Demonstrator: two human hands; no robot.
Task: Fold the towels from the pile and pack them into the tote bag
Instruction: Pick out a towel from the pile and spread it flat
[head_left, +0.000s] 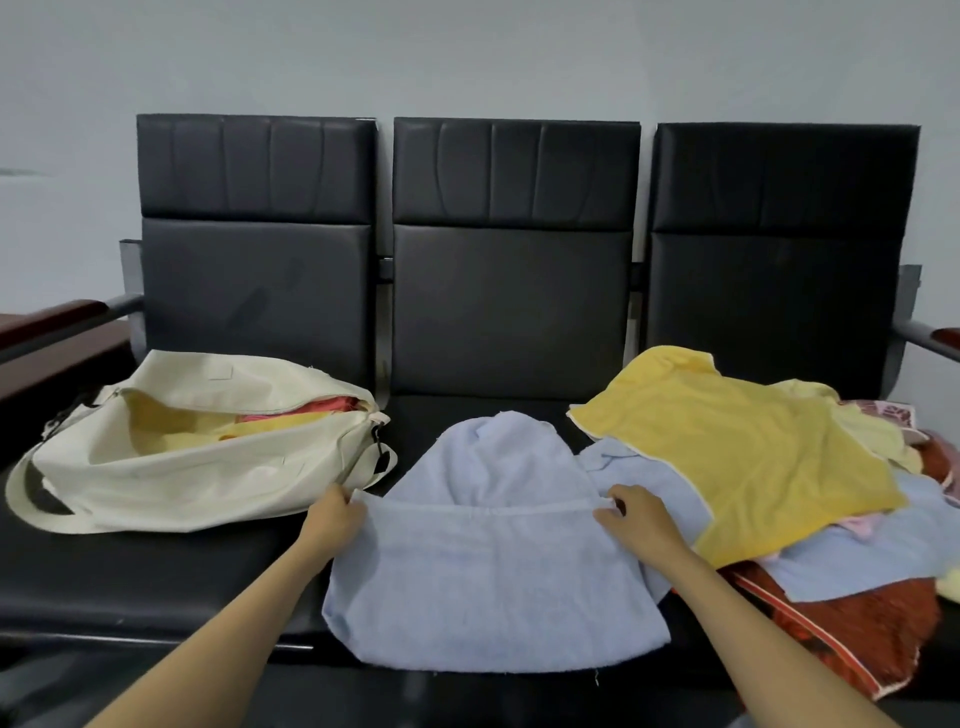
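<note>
Pinching the pale blue terry towel (493, 577) at both ends of its fold with left fingers (346, 501) and right fingers (612, 512).

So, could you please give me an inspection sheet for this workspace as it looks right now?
Surface: black bench, three seats wide.
Job's things: light blue towel partly folded on the middle seat; cream tote bag open on the left seat, yellow and pink cloth inside; towel pile on the right seat, yellow towel on top.
Clutter: nothing seen.
Hands: left hand pinches the light blue towel's left corner; right hand pinches its right corner.
Cables: nothing seen.
Surroundings: grey wall behind; armrest at the left end.
</note>
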